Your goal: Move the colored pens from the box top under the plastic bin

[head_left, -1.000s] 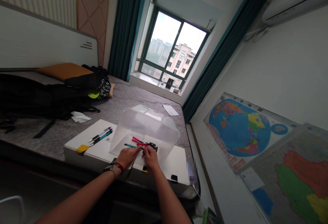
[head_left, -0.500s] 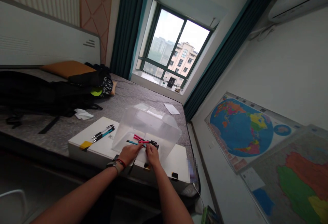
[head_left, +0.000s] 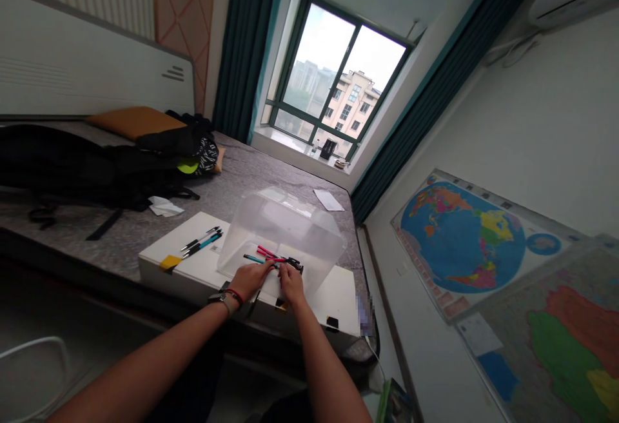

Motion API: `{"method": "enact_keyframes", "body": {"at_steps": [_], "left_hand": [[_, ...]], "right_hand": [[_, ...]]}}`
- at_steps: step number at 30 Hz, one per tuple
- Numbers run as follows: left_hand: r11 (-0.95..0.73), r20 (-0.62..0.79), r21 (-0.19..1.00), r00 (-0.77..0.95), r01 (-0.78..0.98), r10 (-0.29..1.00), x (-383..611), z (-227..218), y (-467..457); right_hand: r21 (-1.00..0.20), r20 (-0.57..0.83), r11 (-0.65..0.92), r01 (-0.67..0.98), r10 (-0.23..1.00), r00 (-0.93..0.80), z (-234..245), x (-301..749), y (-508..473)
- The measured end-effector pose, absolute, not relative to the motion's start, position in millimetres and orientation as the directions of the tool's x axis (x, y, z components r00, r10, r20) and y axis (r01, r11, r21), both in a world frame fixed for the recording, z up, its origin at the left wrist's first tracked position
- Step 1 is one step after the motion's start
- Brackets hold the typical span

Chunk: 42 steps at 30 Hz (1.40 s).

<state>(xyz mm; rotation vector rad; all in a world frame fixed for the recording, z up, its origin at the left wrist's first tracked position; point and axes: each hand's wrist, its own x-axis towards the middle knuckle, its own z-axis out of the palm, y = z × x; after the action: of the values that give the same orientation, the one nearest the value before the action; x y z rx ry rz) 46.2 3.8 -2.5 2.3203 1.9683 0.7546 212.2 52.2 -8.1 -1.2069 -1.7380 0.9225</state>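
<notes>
Both hands meet at the mouth of a clear plastic box point(head_left: 290, 216), which lies tipped on its side. My left hand point(head_left: 252, 278) is closed around a teal pen point(head_left: 253, 259) whose one end sticks out to the left. Close beside it, my right hand point(head_left: 291, 282) pinches at the pen's other end; the fingertips partly hide it. Just beyond the fingers lie red pens point(head_left: 265, 252) and some black pens point(head_left: 294, 263), inside the clear box. On the left white box point(head_left: 193, 273), several black, white and teal pens point(head_left: 202, 241) rest side by side.
The white boxes stand at the edge of a grey mattress point(head_left: 271, 171). A black bag point(head_left: 97, 171), an orange cushion point(head_left: 135, 122) and a crumpled tissue point(head_left: 165, 206) lie to the left. A white paper point(head_left: 329, 200) lies behind the clear box. Wall maps point(head_left: 464, 236) hang on the right.
The view has shifted slightly, so the scene sits a little further right and higher. Both hands stay together at the teal pen, with hardly any movement.
</notes>
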Motion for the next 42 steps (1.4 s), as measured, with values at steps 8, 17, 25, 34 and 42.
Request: {"method": "enact_keyframes", "body": {"at_steps": [8, 17, 25, 34, 42], "left_hand": [[-0.214, 0.344, 0.319, 0.098, 0.923, 0.934, 46, -2, 3], [-0.193, 0.349, 0.291, 0.083, 0.937, 0.933, 46, -3, 4], [-0.196, 0.389, 0.316, 0.061, 0.928, 0.919, 47, 1, 1], [-0.243, 0.432, 0.376, 0.062, 0.894, 0.899, 48, 6, -2], [-0.289, 0.457, 0.387, 0.090, 0.876, 0.885, 48, 5, -2]], "right_hand": [[-0.862, 0.223, 0.322, 0.393, 0.935, -0.277, -7, 213, 50], [-0.910, 0.201, 0.288, 0.298, 0.935, -0.290, -12, 213, 54], [-0.923, 0.221, 0.239, 0.301, 0.971, -0.093, -5, 214, 53], [-0.994, 0.103, 0.104, 0.021, 0.994, -0.040, -4, 212, 54], [-0.981, 0.123, 0.128, 0.144, 0.992, -0.040, -6, 214, 53]]}}
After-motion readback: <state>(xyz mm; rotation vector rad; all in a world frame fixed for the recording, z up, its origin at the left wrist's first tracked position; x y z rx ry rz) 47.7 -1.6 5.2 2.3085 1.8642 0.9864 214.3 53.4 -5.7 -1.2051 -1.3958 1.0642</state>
